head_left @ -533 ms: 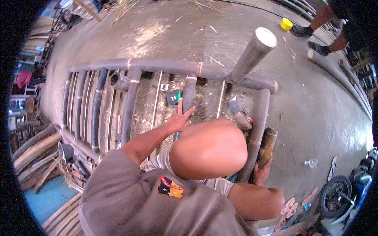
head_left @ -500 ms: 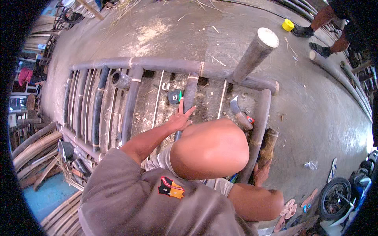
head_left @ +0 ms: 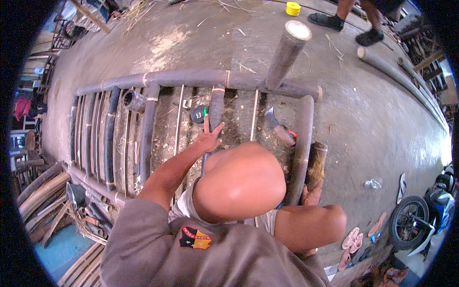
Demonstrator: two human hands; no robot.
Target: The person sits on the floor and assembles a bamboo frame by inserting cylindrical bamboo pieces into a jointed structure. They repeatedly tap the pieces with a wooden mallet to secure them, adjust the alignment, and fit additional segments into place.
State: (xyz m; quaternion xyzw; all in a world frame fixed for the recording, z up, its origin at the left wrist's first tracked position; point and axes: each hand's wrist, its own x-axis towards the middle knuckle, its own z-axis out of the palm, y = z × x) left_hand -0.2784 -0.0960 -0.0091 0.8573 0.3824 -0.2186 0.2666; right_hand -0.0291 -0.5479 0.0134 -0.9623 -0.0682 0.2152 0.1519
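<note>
Bamboo frame [head_left: 191,79] lies flat on the concrete floor [head_left: 373,115]: dark grey-brown poles, one long top rail with pale bands at the joints, several rungs running down from it toward the person. One short pole [head_left: 287,52] stands upright from the rail at its right part, cut end pale and round. Left hand [head_left: 209,138] reaches forward with the forearm extended and rests on the middle rung [head_left: 215,107]; its grip is spread, fingers fanned out over the rung, index pointing up along it, not closed round anything. A tape measure [head_left: 197,114] (dark case with a green edge) lies on the floor just left of that rung, near the fingertips but apart from them. Right of the rung, between two thin pale slats, a knife [head_left: 277,126] with a broad blade and wooden handle lies on the debris-strewn floor. A short hollow bamboo offcut [head_left: 134,101] sits between rungs at the left. Right hand [head_left: 311,193] shows only in part beyond the bent knee [head_left: 239,182], against the right-hand rung; cannot tell whether its grip is closed. Another person's feet [head_left: 344,21] in dark shoes stand at the top edge, a yellow roll [head_left: 292,8] beside them.
</note>
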